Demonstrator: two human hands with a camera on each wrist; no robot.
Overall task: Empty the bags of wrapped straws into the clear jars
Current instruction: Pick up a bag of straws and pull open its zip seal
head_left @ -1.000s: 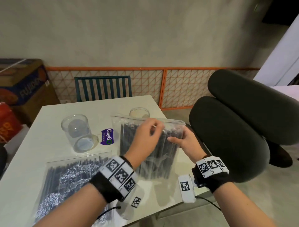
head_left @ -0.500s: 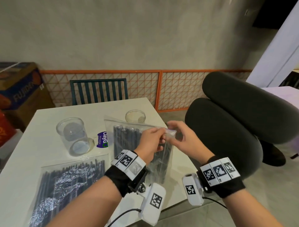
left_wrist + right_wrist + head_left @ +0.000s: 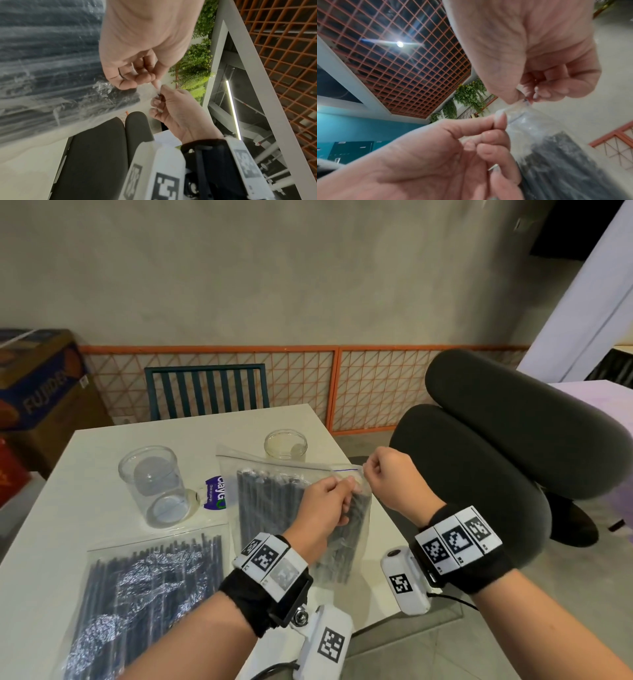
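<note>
A clear zip bag of black wrapped straws (image 3: 270, 508) stands upright on the white table (image 3: 85, 446). Both hands pinch its top right corner: my left hand (image 3: 342, 484) on the near side, my right hand (image 3: 368, 474) just behind it. The wrist views show the same pinch: left hand (image 3: 154, 83) and right hand (image 3: 159, 94) on the bag (image 3: 51, 67); right hand (image 3: 527, 100) and left hand (image 3: 498, 121) on the bag (image 3: 556, 155). A second bag of straws (image 3: 147, 594) lies flat at the front left. One clear jar (image 3: 154, 484) stands left of the held bag, another jar (image 3: 285, 445) behind it.
A small bottle with a purple label (image 3: 214, 498) lies between the left jar and the bag. A dark padded chair (image 3: 496, 457) sits close to the table's right edge. A teal slatted chair (image 3: 205, 392) is behind the table, a cardboard box (image 3: 34, 378) at the far left.
Both hands have slid along the bag's top edge to its right corner and now pinch it there. The bag stands a little more upright and narrower.
</note>
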